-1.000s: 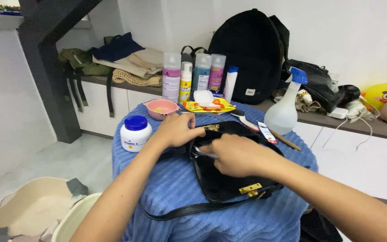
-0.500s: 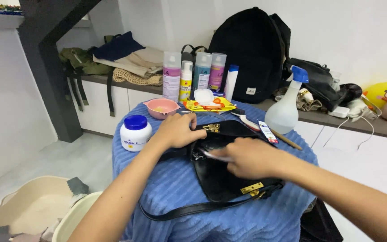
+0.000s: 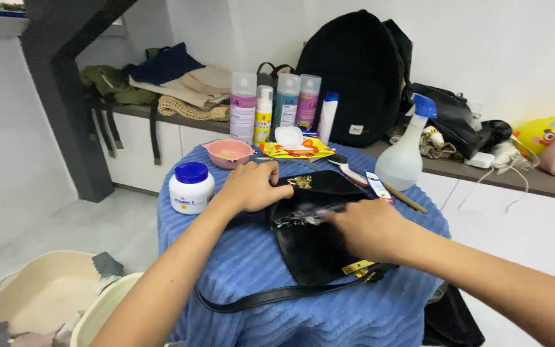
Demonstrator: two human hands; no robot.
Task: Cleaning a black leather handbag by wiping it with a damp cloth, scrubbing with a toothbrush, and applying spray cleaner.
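Observation:
A black handbag (image 3: 316, 254) with gold fittings lies on a round table covered in blue ribbed cloth (image 3: 245, 263). Its long strap (image 3: 271, 295) trails over the near edge. My left hand (image 3: 252, 186) grips the bag's upper left edge, next to the gold clasp (image 3: 301, 182). My right hand (image 3: 364, 228) rests on the middle of the bag with its fingers closed on a small pale wipe (image 3: 309, 216), which is blurred and pressed against the bag's surface.
A white jar with a blue lid (image 3: 191, 187), a pink bowl (image 3: 229, 153), a yellow packet (image 3: 298, 150), a brush (image 3: 348, 169) and a spray bottle (image 3: 406, 157) stand around the bag. Several tall bottles (image 3: 277, 109) and a black backpack (image 3: 354, 77) sit on the ledge behind. Beige basins (image 3: 52, 295) lie on the floor, left.
My right hand has slid with the wipe across the bag, to the right and slightly away from me. My left hand has stayed on the bag's edge.

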